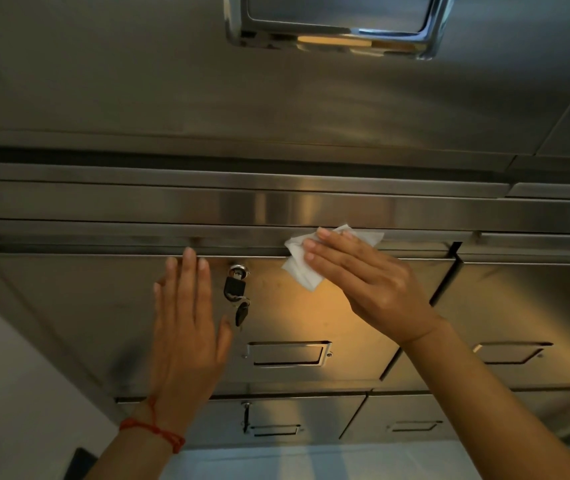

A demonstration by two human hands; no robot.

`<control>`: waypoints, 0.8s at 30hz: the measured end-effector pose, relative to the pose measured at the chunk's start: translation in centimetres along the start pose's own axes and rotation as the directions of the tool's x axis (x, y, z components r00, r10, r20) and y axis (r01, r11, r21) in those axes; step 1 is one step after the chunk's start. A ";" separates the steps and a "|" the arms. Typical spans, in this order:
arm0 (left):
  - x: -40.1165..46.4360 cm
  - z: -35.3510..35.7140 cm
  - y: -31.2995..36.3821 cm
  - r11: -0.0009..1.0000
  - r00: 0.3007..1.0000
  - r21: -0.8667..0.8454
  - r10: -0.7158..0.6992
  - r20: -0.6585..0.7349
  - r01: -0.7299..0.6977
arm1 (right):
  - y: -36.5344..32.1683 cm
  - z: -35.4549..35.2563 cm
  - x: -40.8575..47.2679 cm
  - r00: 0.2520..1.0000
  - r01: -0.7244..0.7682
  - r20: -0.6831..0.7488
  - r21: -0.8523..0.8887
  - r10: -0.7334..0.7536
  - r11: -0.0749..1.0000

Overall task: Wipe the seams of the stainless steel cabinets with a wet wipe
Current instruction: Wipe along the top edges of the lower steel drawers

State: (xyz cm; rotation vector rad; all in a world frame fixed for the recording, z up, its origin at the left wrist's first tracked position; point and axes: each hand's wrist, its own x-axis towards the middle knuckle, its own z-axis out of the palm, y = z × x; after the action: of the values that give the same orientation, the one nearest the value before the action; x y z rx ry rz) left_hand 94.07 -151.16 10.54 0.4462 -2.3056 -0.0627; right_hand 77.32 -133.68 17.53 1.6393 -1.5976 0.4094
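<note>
The right hand (366, 282) presses a white wipe (302, 261) with straight fingers against the seam (103, 252) above the cabinet door (311, 317), right of the lock (238, 271). The left hand (186, 327) rests flat, holding nothing, left of the lock.

This looks like a locker or storage room in a workplace or institution. A bank of stainless steel cabinets (311, 306) fills the view, its small doors set in rows and columns. Each door carries a label holder (288, 354), and one has a lock (238, 271) with black keys (236, 299) hanging from it. A pale floor (311, 459) lies below.
</note>
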 end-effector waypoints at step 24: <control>0.6 0.8 5.6 0.984 0.983 0.070 0.171 -0.070 -0.166 | 2.1 -0.9 -2.9 0.999 0.021 -0.035 -0.053 -0.023 0.998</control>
State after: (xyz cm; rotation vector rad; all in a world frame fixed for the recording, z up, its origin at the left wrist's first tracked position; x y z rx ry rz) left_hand 91.45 -146.22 11.34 0.2785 -2.2661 0.1098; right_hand 75.13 -130.78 16.74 1.6005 -1.5497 0.3802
